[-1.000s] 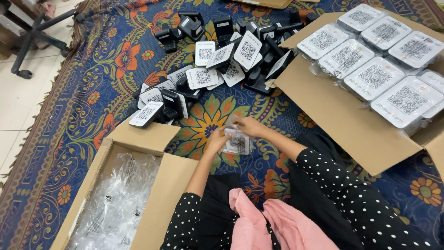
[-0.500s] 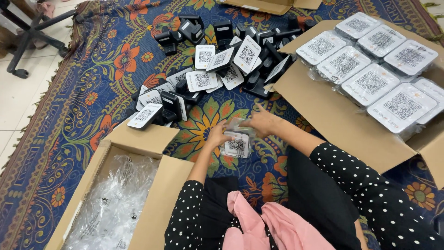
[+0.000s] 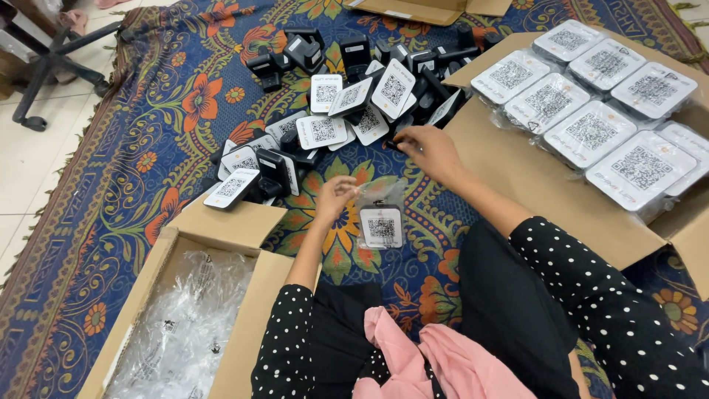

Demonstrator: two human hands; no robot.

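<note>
Head view: left hand (image 3: 334, 198) pinches clear-bagged white code plaque (image 3: 381, 225); right hand (image 3: 430, 150) grips black stand (image 3: 396, 142).

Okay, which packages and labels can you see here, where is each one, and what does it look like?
Bagged stand: in left hand, clear bag, white square code label.
Loose stands: piled on rug, black, white labels; right hand reaching there.
Wrapped packs: right carton, white tops in plastic.
Left carton: brown, holding clear bags.
</note>
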